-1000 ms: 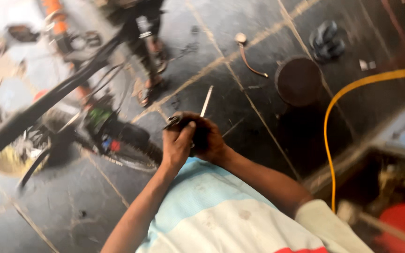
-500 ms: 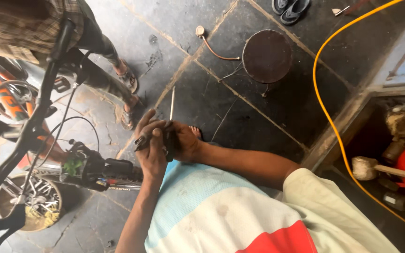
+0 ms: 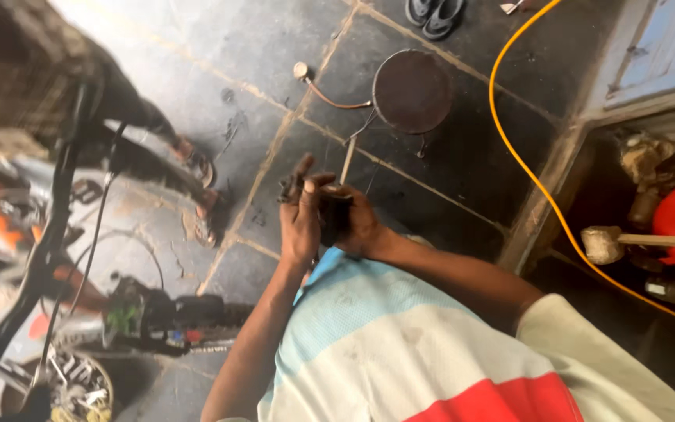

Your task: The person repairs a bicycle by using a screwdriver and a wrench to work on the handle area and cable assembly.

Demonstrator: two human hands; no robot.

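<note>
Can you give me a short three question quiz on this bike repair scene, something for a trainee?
1. True or false: both hands, the left hand and the right hand, are together on the small dark part.
2. The round stool stands on: A) the dark tiled floor, B) a wooden bench, C) grass.
3. What colour is the hose that runs across the floor?

Key
1. True; the hands meet around it and a thin metal rod sticks up from them.
2. A.
3. Yellow.
</note>
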